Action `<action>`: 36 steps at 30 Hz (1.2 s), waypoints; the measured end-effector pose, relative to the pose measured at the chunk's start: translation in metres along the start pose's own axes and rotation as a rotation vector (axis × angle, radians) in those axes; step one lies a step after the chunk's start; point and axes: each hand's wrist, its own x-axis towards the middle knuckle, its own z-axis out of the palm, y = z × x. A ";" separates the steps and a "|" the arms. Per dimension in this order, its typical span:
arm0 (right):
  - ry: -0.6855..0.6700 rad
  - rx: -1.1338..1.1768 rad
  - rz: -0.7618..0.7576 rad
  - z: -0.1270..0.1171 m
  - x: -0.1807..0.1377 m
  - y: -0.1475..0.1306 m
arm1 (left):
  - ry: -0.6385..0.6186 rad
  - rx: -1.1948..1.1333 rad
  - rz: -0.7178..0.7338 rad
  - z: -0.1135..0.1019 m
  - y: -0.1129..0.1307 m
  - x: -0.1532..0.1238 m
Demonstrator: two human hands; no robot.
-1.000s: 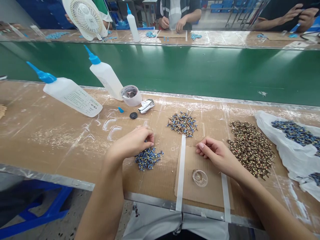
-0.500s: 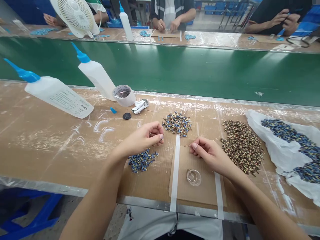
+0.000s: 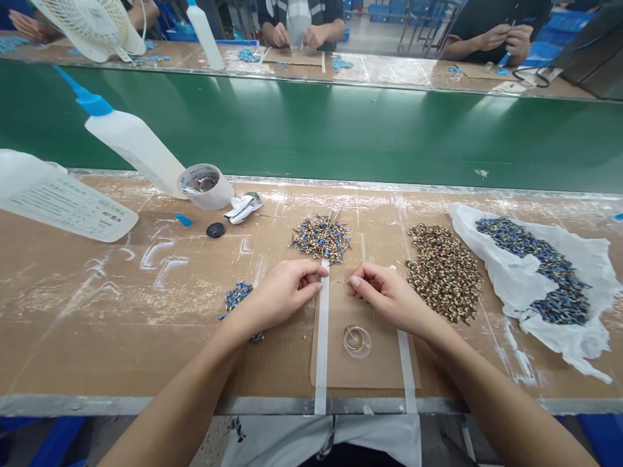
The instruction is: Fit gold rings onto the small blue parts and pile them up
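My left hand (image 3: 298, 287) is closed in a pinch over the left tape strip; what its fingertips hold is too small to make out. To its right, my right hand (image 3: 378, 292) pinches a thin stick (image 3: 341, 281) whose tip points left. The two hands are a short gap apart. Behind them lies a mixed pile of small blue and brass-coloured parts (image 3: 318, 239). A pile of small blue parts (image 3: 237, 296) is partly covered by my left wrist. Below my right hand, a small clear dish (image 3: 357, 342) rests on a cardboard sheet (image 3: 374, 373).
Brown ring-like parts (image 3: 445, 275) are heaped at right, beside white wrapping (image 3: 523, 275) with more blue parts. At left are white bottles (image 3: 136, 152), a tape roll (image 3: 214, 191), a black cap (image 3: 215, 229) and crumpled foil (image 3: 243, 207). Co-workers sit beyond the green strip (image 3: 311, 130).
My left hand has moved right, away from the blue pile and nearer my right hand. The view has turned to the right, so the bench things appear further left.
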 end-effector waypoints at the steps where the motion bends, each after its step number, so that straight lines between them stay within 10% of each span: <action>1: -0.001 0.001 -0.001 0.000 0.000 0.000 | -0.001 0.026 0.014 0.001 0.000 0.000; 8: -0.069 0.017 -0.036 -0.007 -0.005 -0.008 | 0.054 0.069 0.015 0.001 0.000 0.003; 16: -0.442 0.090 -0.105 -0.017 -0.013 -0.016 | 0.084 -0.033 0.035 0.007 0.005 0.004; 36: -0.433 -0.032 -0.124 -0.022 -0.015 -0.018 | 0.014 -0.185 0.027 0.023 0.004 0.007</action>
